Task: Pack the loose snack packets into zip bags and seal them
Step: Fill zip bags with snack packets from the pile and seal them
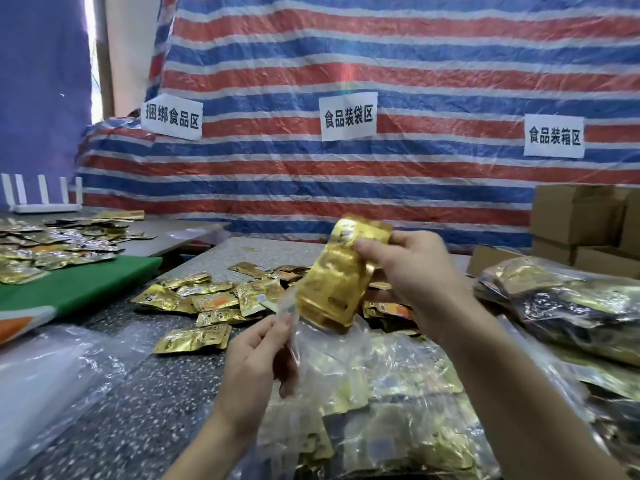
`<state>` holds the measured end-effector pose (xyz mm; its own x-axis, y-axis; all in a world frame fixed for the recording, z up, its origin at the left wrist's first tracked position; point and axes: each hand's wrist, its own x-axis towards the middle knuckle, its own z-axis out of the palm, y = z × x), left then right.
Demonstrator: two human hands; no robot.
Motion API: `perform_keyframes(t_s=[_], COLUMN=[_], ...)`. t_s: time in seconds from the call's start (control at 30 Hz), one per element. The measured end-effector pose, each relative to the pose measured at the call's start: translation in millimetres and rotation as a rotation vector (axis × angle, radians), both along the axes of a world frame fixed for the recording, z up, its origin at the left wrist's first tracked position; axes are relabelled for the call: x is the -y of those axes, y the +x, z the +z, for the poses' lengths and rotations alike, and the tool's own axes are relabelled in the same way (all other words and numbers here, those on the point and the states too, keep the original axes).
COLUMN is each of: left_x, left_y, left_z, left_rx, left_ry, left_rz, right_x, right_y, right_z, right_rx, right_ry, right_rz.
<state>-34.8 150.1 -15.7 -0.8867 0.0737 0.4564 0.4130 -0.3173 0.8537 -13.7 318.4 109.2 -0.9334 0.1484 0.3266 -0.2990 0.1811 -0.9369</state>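
Loose packet pile [207, 299] sits mid-table [138, 393]. Left of pile: board [86, 289], with a second scatter of packets [52, 240] on and behind it. Right of pile: filled bags [571, 306], then cardboard boxes [581, 216] behind those. Before the pile: zip bag [311, 344], with a packet stack [332, 282] lower end at its mouth. Behind the pile: tarp [415, 188] bearing three paper signs [348, 116].
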Motion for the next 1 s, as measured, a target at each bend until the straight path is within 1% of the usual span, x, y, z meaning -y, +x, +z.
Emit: perform_keyframes(t_s=[0.07, 0.13, 0.27, 0.33, 0.47, 0.53, 0.63, 0.7, 0.8, 0.93, 1.0], left_x=[-0.7, -1.2, -2.1, -1.8, 0.7, 1.8, 4.1, 5.1, 4.5, -0.5, -3.8], left_y=[1.7, 2.8, 4.6, 4.1, 3.2, 4.1, 5.8, 7.3, 10.0, 13.1, 14.7], left_z=[2.4, 5.5, 7.3, 6.9, 9.8, 11.4, 13.5, 16.0, 18.3, 14.4, 11.9], left_rx=[-0.014, -0.023, -0.045, -0.060, -0.080, -0.076, -0.085, -0.107, -0.147, -0.174, -0.155], left_ry=[0.019, 0.057, 0.050, 0.030, 0.054, 0.096, 0.119, 0.129, 0.118, 0.053, 0.051], left_rz=[0.032, 0.049, 0.071, 0.100, 0.140, 0.129, 0.150, 0.172, 0.183, 0.184, 0.164], right_x=[6.3, 11.2, 15.6, 12.6, 1.1, -4.0, -9.0, -8.0, -5.7, -6.4, -10.1], right_y=[-4.2, -8.9, -12.3, -11.0, -1.7, 2.7, 3.5, 3.2, 2.2, -1.5, -6.4], right_z=[-11.9, -22.5, -29.1, -27.5, -14.9, -8.0, -3.1, -4.0, -7.1, -8.1, -10.2], right_rx=[0.033, 0.088, 0.229, 0.225, 0.194, 0.158, 0.032, -0.007, 0.003, 0.041, 0.050], right_ry=[0.196, 0.306, 0.248, 0.296, 0.485, 0.452, 0.242, 0.186, 0.194, 0.222, 0.245], right_rz=[-0.047, -0.057, 0.076, 0.116, 0.104, 0.159, 0.165, 0.162, 0.174, 0.196, 0.157])
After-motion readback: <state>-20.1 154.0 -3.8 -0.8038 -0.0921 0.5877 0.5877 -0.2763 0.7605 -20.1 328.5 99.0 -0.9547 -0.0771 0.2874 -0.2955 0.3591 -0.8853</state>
